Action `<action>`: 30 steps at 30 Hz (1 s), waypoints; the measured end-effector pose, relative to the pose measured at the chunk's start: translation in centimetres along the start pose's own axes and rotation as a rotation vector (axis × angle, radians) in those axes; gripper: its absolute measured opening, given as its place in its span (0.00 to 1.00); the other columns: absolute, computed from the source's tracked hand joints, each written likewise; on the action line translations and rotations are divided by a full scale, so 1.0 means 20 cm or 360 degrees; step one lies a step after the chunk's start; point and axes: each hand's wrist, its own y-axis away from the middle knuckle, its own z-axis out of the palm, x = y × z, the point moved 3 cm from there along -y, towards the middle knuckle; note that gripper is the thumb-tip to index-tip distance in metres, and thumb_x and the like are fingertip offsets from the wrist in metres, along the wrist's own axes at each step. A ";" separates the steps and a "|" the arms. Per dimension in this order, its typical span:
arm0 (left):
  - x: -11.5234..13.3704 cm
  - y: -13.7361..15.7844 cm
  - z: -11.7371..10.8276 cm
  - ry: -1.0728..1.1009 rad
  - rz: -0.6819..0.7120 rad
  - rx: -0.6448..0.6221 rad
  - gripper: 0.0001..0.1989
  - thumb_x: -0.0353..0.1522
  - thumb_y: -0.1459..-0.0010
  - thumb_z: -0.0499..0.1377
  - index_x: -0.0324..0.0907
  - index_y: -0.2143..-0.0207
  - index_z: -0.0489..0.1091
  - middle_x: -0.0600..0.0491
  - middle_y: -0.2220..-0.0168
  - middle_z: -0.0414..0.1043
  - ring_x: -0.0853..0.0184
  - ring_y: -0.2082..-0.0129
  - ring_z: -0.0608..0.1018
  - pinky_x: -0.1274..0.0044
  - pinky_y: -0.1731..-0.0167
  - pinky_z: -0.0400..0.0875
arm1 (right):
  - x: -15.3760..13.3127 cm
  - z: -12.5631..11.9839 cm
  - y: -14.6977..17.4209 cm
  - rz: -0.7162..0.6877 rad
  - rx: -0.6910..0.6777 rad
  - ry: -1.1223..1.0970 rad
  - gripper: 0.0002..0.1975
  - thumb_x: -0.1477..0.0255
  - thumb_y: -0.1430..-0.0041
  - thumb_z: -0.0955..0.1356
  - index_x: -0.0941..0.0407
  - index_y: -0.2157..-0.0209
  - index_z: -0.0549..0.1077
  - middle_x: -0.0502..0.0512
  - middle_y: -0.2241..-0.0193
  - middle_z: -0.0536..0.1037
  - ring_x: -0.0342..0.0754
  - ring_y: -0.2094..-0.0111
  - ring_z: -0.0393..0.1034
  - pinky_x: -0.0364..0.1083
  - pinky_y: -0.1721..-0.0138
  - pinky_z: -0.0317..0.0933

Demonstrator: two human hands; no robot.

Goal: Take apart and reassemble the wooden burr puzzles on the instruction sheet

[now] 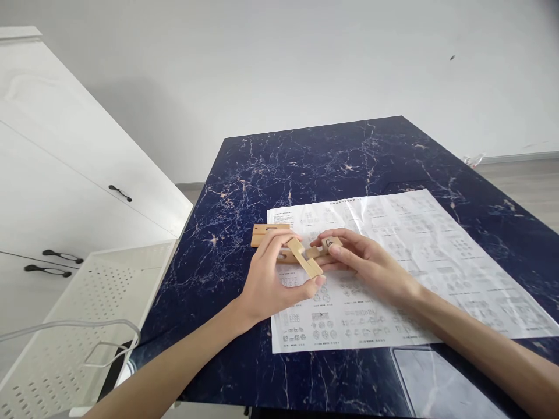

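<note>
My left hand (273,276) grips a notched wooden puzzle piece (304,259) between thumb and fingers, tilted over the left part of a printed sheet (305,337). Close on its right, my right hand (358,253) pinches another notched wooden puzzle piece (331,243) that bears a dark mark on its end. The two pieces are very near each other; whether they touch I cannot tell. Behind my left fingers lie more wooden pieces (258,234), one with a slot, partly hidden by the hand.
The sheet, full of small diagrams, lies on a dark blue marbled table (288,169). A flat glossy rectangular object (441,381) sits at the near edge. On the left stand a white cabinet (82,169) and a perforated white surface (87,291) with a pale cable (100,322).
</note>
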 end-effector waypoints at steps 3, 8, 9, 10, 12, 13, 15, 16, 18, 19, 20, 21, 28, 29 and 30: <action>-0.01 0.00 -0.01 -0.0016 0.0092 0.0017 0.21 0.38 0.51 0.71 0.44 0.59 0.67 0.47 0.54 0.71 0.54 0.52 0.76 0.64 0.54 0.74 | 0.01 -0.01 -0.01 0.0003 0.0088 -0.0097 0.19 0.54 0.31 0.71 0.55 0.52 0.75 0.63 0.47 0.81 0.47 0.68 0.82 0.48 0.67 0.78; -0.04 0.01 0.01 -0.0220 0.0126 -0.0082 0.14 0.35 0.42 0.65 0.44 0.71 0.60 0.50 0.59 0.67 0.61 0.60 0.74 0.68 0.59 0.72 | 0.00 -0.01 0.00 -0.0002 0.0062 -0.0061 0.18 0.53 0.29 0.69 0.55 0.54 0.75 0.62 0.48 0.81 0.41 0.78 0.76 0.43 0.79 0.70; -0.05 0.02 0.02 -0.0268 0.0123 -0.0132 0.15 0.34 0.39 0.63 0.44 0.72 0.59 0.50 0.60 0.66 0.62 0.61 0.73 0.68 0.60 0.72 | 0.00 0.00 0.00 -0.0007 0.0052 -0.0056 0.18 0.54 0.28 0.69 0.54 0.54 0.75 0.61 0.48 0.81 0.41 0.78 0.76 0.43 0.79 0.70; -0.05 0.02 0.03 -0.0317 0.0122 -0.0183 0.16 0.34 0.36 0.62 0.44 0.73 0.58 0.50 0.61 0.65 0.63 0.62 0.72 0.68 0.60 0.72 | 0.00 0.00 0.00 -0.0010 0.0044 -0.0054 0.17 0.54 0.28 0.69 0.54 0.54 0.75 0.61 0.48 0.81 0.40 0.78 0.76 0.43 0.79 0.70; -0.06 0.02 0.04 -0.0407 0.0127 -0.0267 0.15 0.33 0.34 0.61 0.43 0.72 0.59 0.50 0.61 0.65 0.62 0.61 0.72 0.67 0.58 0.72 | 0.00 -0.01 -0.01 -0.0021 0.0041 -0.0060 0.17 0.54 0.28 0.69 0.54 0.54 0.75 0.61 0.48 0.81 0.40 0.78 0.76 0.43 0.80 0.69; -0.06 0.03 0.05 -0.0442 0.0130 -0.0292 0.14 0.33 0.34 0.62 0.43 0.71 0.61 0.49 0.60 0.66 0.61 0.59 0.72 0.66 0.57 0.73 | 0.01 -0.01 -0.01 -0.0025 0.0043 -0.0066 0.17 0.54 0.28 0.69 0.54 0.55 0.75 0.61 0.48 0.81 0.40 0.78 0.76 0.43 0.80 0.68; -0.07 0.03 0.06 -0.0492 0.0142 -0.0312 0.12 0.33 0.36 0.64 0.43 0.69 0.62 0.48 0.57 0.67 0.59 0.56 0.72 0.64 0.54 0.73 | 0.01 -0.01 -0.01 -0.0023 0.0051 -0.0083 0.17 0.54 0.28 0.69 0.54 0.55 0.75 0.61 0.48 0.81 0.40 0.79 0.75 0.43 0.80 0.68; -0.07 0.03 0.06 -0.0512 0.0152 -0.0317 0.12 0.32 0.36 0.64 0.43 0.68 0.63 0.47 0.56 0.67 0.58 0.55 0.72 0.63 0.53 0.74 | 0.01 -0.01 -0.01 -0.0017 0.0054 -0.0091 0.17 0.54 0.28 0.69 0.54 0.55 0.75 0.61 0.48 0.81 0.40 0.79 0.75 0.43 0.81 0.68; -0.08 0.03 0.06 -0.0567 0.0180 -0.0330 0.10 0.29 0.36 0.63 0.43 0.68 0.63 0.46 0.54 0.67 0.57 0.52 0.73 0.62 0.50 0.73 | 0.00 -0.01 -0.01 -0.0007 0.0067 -0.0097 0.18 0.53 0.29 0.69 0.54 0.55 0.75 0.61 0.49 0.81 0.39 0.79 0.74 0.42 0.81 0.68; -0.09 0.03 0.06 -0.0602 0.0192 -0.0337 0.09 0.28 0.35 0.63 0.42 0.67 0.64 0.46 0.53 0.67 0.56 0.50 0.72 0.62 0.49 0.73 | 0.00 0.00 -0.01 -0.0001 0.0070 -0.0096 0.18 0.53 0.29 0.69 0.54 0.55 0.75 0.62 0.49 0.81 0.39 0.80 0.74 0.42 0.81 0.67; -0.10 0.03 0.06 -0.0641 0.0198 -0.0343 0.09 0.28 0.35 0.62 0.42 0.67 0.64 0.45 0.51 0.67 0.55 0.49 0.72 0.61 0.48 0.73 | 0.00 0.00 0.00 0.0004 0.0072 -0.0091 0.18 0.53 0.28 0.69 0.55 0.55 0.75 0.62 0.49 0.81 0.38 0.81 0.73 0.42 0.81 0.67; -0.11 0.02 0.05 -0.0677 0.0199 -0.0345 0.09 0.28 0.34 0.62 0.42 0.67 0.65 0.45 0.50 0.67 0.54 0.47 0.72 0.60 0.47 0.72 | 0.00 0.00 0.00 0.0008 0.0068 -0.0085 0.18 0.53 0.28 0.68 0.55 0.55 0.75 0.62 0.49 0.81 0.38 0.81 0.72 0.42 0.82 0.67; -0.06 0.01 0.01 -0.0582 0.0303 -0.0213 0.14 0.32 0.44 0.68 0.43 0.57 0.67 0.46 0.52 0.71 0.52 0.48 0.72 0.58 0.45 0.70 | -0.01 0.01 0.01 0.0045 -0.0003 -0.0114 0.19 0.53 0.28 0.68 0.55 0.54 0.73 0.62 0.52 0.83 0.38 0.83 0.71 0.41 0.84 0.65; -0.04 0.01 0.01 -0.0535 0.0343 -0.0209 0.17 0.33 0.46 0.69 0.42 0.57 0.67 0.46 0.53 0.72 0.53 0.50 0.73 0.58 0.46 0.70 | -0.01 0.01 0.01 0.0051 -0.0007 -0.0119 0.19 0.53 0.28 0.68 0.55 0.54 0.72 0.61 0.56 0.83 0.38 0.83 0.71 0.41 0.84 0.65; -0.03 0.02 0.01 -0.0500 0.0373 -0.0206 0.19 0.34 0.47 0.69 0.42 0.56 0.67 0.46 0.54 0.73 0.53 0.51 0.73 0.59 0.46 0.71 | -0.01 0.01 0.01 0.0055 -0.0014 -0.0118 0.19 0.53 0.28 0.68 0.55 0.54 0.72 0.59 0.60 0.84 0.39 0.84 0.71 0.41 0.85 0.65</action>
